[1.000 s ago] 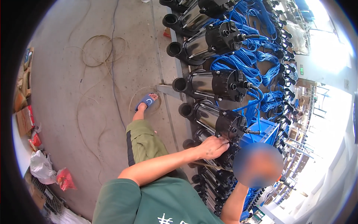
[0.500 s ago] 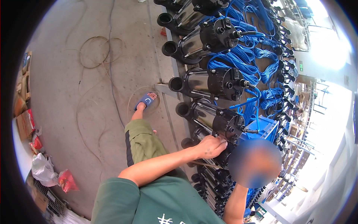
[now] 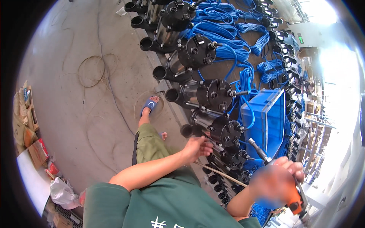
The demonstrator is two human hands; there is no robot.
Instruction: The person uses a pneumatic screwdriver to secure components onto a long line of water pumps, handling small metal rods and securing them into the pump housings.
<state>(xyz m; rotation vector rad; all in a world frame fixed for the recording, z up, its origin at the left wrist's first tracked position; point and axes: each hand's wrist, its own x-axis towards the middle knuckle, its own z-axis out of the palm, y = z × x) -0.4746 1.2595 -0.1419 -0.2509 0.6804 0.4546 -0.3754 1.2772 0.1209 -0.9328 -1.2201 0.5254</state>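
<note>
My left hand (image 3: pixel 197 149) hovers open, with fingers slightly curled and nothing in them, next to a row of submersible pumps with black end caps. The nearest pump (image 3: pixel 225 131) lies just beyond its fingertips. At the lower right my right hand (image 3: pixel 287 169) is closed round an orange power driver (image 3: pixel 292 197). From the driver a metal socket shaft (image 3: pixel 259 149) sticks out toward the pumps. A round blur hides part of this hand and of the tool. More pumps (image 3: pixel 213 95) stand farther along the row, with blue cables attached.
A blue plastic crate (image 3: pixel 274 121) stands beside the row. Coiled blue cables (image 3: pixel 222 34) lie between the pump rows. A thin stick (image 3: pixel 222 173) juts out near my torso. Loose hose (image 3: pixel 91 72) lies on the floor, with bags (image 3: pixel 64 193) and boxes (image 3: pixel 37 154) at the left.
My left hand has drawn back from a pump cap and its fingers have loosened. My right hand has moved to the right and down, bringing the driver into sight. The view has shifted along the row.
</note>
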